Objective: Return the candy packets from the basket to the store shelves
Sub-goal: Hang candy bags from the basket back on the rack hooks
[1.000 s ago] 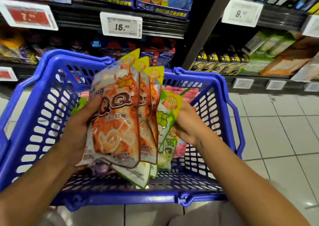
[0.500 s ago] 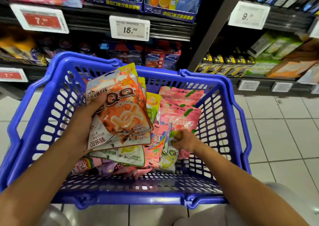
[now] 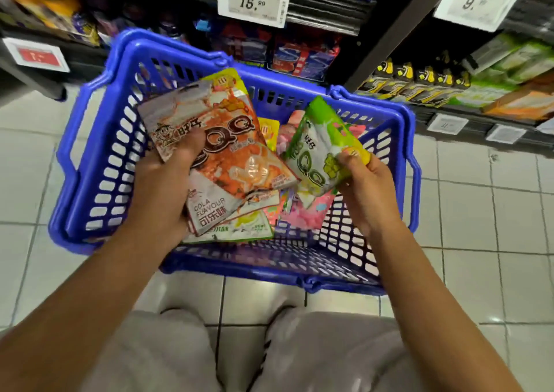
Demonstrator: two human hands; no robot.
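A blue plastic basket [image 3: 90,164] stands on the tiled floor in front of me. Over it my left hand [image 3: 163,188] grips a fanned stack of candy packets [image 3: 236,158], an orange cola-flavour QQ packet on top and a green-and-white one beneath. To the right, my right hand [image 3: 367,182] pinches a green QQ candy packet [image 3: 317,155] by its yellow top corner, lifted above the basket. Pink packets [image 3: 305,214] and other loose ones lie on the basket floor, partly hidden by the held packets.
Store shelves [image 3: 326,5] run along the far side with price tags reading 15.99 [image 3: 253,2] and 9 [image 3: 476,2]. Dark packets and yellow-black boxes [image 3: 419,83] fill the lower shelf. White floor tiles surround the basket; my knees are at the bottom.
My right hand went down among the packets in the basket and has come up holding a green QQ packet. My left hand tilted its stack flatter. The view shifted downward.
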